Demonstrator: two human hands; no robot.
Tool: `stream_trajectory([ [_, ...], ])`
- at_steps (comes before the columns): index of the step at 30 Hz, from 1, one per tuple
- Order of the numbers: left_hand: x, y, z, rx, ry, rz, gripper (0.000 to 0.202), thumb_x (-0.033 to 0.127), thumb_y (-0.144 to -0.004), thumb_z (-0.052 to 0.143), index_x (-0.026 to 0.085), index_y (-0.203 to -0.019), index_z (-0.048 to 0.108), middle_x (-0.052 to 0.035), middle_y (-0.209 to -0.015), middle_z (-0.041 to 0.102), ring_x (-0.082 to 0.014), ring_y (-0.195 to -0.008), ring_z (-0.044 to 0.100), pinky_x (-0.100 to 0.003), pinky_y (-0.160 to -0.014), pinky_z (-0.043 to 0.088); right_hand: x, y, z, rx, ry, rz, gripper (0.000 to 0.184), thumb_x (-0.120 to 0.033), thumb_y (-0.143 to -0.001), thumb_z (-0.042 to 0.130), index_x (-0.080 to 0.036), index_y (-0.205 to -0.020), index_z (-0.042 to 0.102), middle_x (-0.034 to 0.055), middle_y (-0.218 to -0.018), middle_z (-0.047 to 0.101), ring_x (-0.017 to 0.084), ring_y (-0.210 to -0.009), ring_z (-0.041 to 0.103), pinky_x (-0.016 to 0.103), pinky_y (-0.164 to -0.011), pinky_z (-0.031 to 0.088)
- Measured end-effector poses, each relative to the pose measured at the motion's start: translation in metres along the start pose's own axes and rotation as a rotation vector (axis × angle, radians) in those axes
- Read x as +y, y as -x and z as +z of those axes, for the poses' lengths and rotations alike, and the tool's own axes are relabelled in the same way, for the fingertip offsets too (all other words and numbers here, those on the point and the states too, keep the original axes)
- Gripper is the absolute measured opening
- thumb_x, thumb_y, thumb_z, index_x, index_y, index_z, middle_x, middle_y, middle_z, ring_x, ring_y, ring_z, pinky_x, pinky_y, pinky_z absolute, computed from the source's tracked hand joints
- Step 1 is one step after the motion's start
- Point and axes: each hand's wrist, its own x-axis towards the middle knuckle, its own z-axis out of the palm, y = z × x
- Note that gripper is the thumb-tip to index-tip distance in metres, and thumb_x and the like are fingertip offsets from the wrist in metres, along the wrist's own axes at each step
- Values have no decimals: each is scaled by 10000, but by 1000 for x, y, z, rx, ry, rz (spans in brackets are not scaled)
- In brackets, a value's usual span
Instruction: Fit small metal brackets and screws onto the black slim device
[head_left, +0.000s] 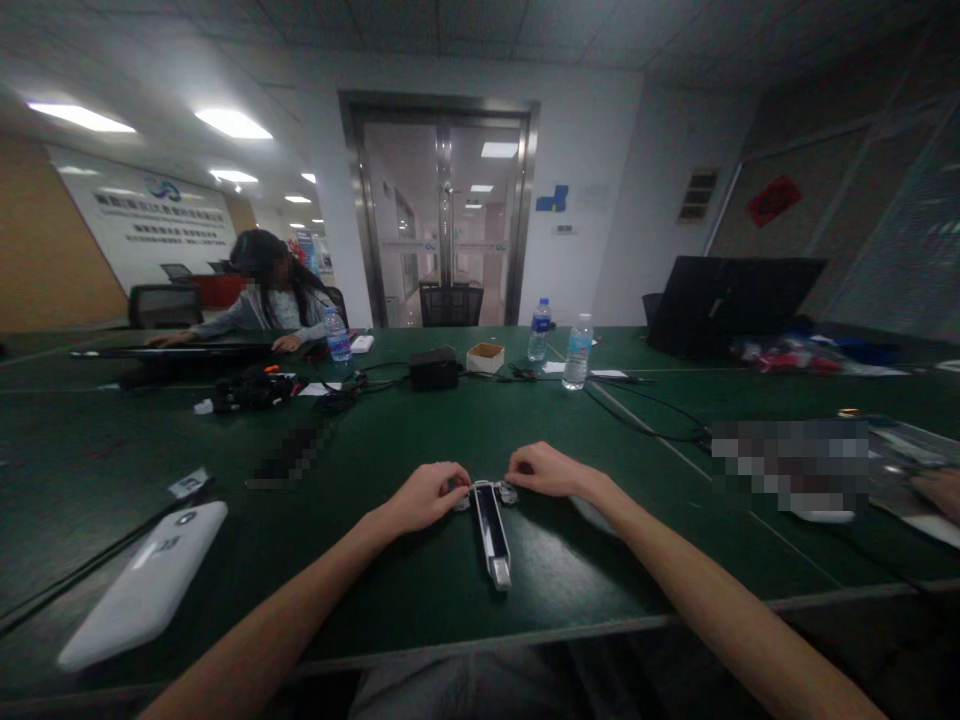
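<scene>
A long, narrow black and silver device [491, 530] lies on the dark green table [555, 570] straight in front of me, its length running towards me. My left hand [429, 496] is curled, fingers pinched on a small silver part at the device's far left end. My right hand [546, 470] is curled too, fingertips pinched on the matching part at the far right end. Both forearms rest over the table's near edge.
A white flat case [146, 585] lies at the near left. Further back are cables, a black box [433, 369], a small cardboard box [485, 357], water bottles [577, 351] and an open laptop [724, 300]. A person sits at the far left; another person's hand [937, 490] shows at the right edge.
</scene>
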Motion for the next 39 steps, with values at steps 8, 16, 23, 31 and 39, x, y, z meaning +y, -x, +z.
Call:
stream_trajectory([
  [8,3,1,-2,-29,-48,18,220,321,-904,500,191,-1041,613,-20,-947,623,-132,-712,541,-243,-649,423,-2,1,-1,7,-1,2,215,-326,-853,550,-152,-810,669,29,-732,641,125,-628,551,220,-567,372],
  [16,6,1,-4,-45,-108,26,226,328,-916,479,191,-1050,599,-35,-955,608,-167,-801,564,-274,-703,440,-2,2,0,-3,-24,0,195,-314,-855,548,-150,-830,650,30,-763,642,123,-648,557,219,-581,384],
  [23,6,1,-4,-53,-131,34,226,331,-921,462,192,-1045,589,-38,-949,598,-172,-807,564,-282,-705,444,-1,1,0,-14,-29,16,176,-308,-848,561,-152,-835,641,24,-756,636,123,-643,555,219,-575,382],
  [31,4,0,-2,-60,-160,46,236,341,-923,455,196,-1056,585,-45,-974,602,-179,-837,566,-291,-731,448,2,0,2,-24,-20,29,178,-320,-855,559,-160,-845,637,21,-760,627,118,-642,543,217,-568,363],
  [39,5,0,-3,-70,-165,49,229,329,-929,450,196,-1060,581,-46,-958,593,-183,-836,563,-287,-713,443,7,-1,3,-24,-23,28,202,-350,-862,549,-165,-849,630,19,-778,632,125,-661,553,224,-580,374],
])
